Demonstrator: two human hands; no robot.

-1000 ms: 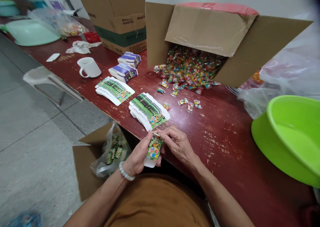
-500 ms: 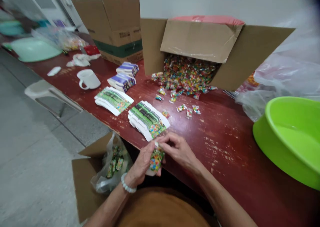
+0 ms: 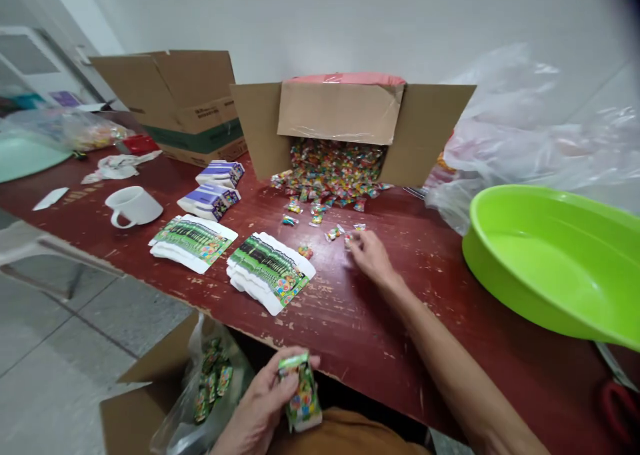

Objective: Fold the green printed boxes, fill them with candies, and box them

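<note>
My left hand [image 3: 267, 395] is wrapped round a small green printed candy box [image 3: 301, 393], held upright near the table's front edge. Over the table, my right hand [image 3: 369, 255] has its fingertips at a wrapped candy [image 3: 349, 240], thumb and fingers drawn together on it. Another wrapped candy [image 3: 334, 233] lies just left of those fingers. Fanned stacks of flat green cartons [image 3: 273, 271] rest between my two hands. Behind them, a cardboard box on its side [image 3: 343, 111] spills a heap of small wrapped candies [image 3: 335, 168] onto the table.
A lime-green basin [image 3: 530, 275] stands at the right, with clear plastic bags [image 3: 530, 155] behind it. To the left are purple cartons [image 3: 210, 201], a white mug [image 3: 134, 206] and a taller cardboard box [image 3: 185, 115]. Below the edge, a bag-lined box [image 3: 145, 375] holds several filled green packs.
My right hand has left the green box and reached forward and right to the loose candies. My left hand keeps the box, now lower in view. The camera view has turned right.
</note>
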